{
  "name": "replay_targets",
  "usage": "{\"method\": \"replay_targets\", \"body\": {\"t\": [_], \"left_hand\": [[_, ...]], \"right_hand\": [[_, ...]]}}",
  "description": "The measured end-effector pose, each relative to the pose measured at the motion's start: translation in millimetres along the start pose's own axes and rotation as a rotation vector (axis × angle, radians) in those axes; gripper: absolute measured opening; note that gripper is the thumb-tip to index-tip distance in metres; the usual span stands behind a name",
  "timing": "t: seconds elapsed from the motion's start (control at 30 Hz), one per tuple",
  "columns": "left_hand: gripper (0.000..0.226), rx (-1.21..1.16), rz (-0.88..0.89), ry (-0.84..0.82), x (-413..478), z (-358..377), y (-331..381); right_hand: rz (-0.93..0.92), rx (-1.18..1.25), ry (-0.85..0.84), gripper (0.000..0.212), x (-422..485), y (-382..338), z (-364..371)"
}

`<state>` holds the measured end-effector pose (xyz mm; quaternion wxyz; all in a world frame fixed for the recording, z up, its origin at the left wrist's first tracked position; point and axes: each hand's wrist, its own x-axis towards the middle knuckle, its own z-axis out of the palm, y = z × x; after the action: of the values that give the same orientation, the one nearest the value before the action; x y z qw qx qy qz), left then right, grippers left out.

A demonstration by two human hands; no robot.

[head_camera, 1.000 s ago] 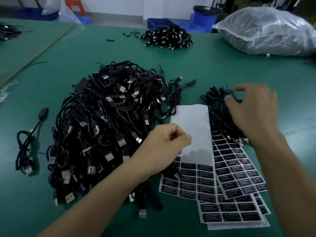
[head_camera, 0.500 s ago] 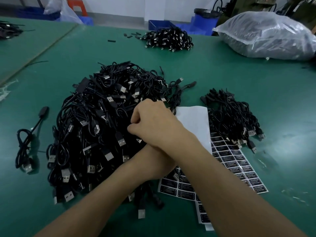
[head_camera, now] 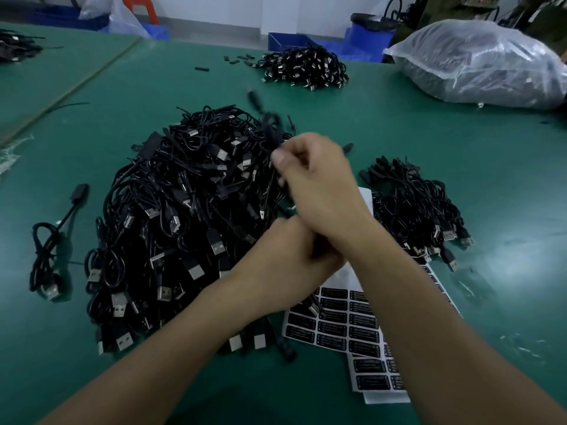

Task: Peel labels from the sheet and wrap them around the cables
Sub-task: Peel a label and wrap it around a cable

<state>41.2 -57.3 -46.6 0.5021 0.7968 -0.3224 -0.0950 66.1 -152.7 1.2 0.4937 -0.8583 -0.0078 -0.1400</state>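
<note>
Green worktop (head_camera: 399,124): in use, carrying all items listed.

Main heap (head_camera: 184,216) of black USB cables: left of centre, the largest item on the surface.

Clear plastic bag (head_camera: 478,62): far right corner, filled with dark contents (not identifiable through the film).

Second heap (head_camera: 414,207): towards the right edge, well apart from the bag. Third heap (head_camera: 303,67): at the far edge, centre.

Label sheets (head_camera: 343,326): overlapping, flat near the near edge, between the main and second heaps; rows of black labels on white backing, partly covered by the forearms.

Loose cable (head_camera: 52,240): coiled alone near the left edge.

Right hand (head_camera: 316,185): over the main heap's right side, grip pinched on a single cable (head_camera: 270,124), which rises blurred above the heap.

Left hand (head_camera: 282,265): tucked under the right wrist, fingers curled; whether its grip holds anything cannot be determined.
</note>
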Motion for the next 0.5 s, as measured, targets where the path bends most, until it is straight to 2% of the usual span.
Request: {"method": "replay_targets", "body": {"t": [0.1, 0.2, 0.33, 0.4, 0.5], "left_hand": [[0.022, -0.075, 0.032, 0.061, 0.1, -0.2, 4.4], [0.019, -0.209, -0.025, 0.172, 1.6, -3.6, 4.6], [0.024, -0.458, -0.213, 0.079, 4.4, -7.0, 4.1], [0.044, -0.542, -0.268, 0.043, 5.1, -4.3, 3.5], [0.043, -0.63, -0.296, 0.15, 7.3, -3.4, 3.0]], "right_hand": [[0.121, 0.287, 0.233, 0.012, 6.8, 7.4, -17.9], [0.203, 0.665, 0.387, 0.017, 5.4, 17.3, -47.2], [0.24, 1.034, 0.379, 0.015, -18.0, 38.1, -66.2], [0.295, 1.07, 0.345, 0.015, -31.5, 48.4, -60.8], [0.35, 1.106, 0.29, 0.018, -46.1, 61.5, -53.9]]}}
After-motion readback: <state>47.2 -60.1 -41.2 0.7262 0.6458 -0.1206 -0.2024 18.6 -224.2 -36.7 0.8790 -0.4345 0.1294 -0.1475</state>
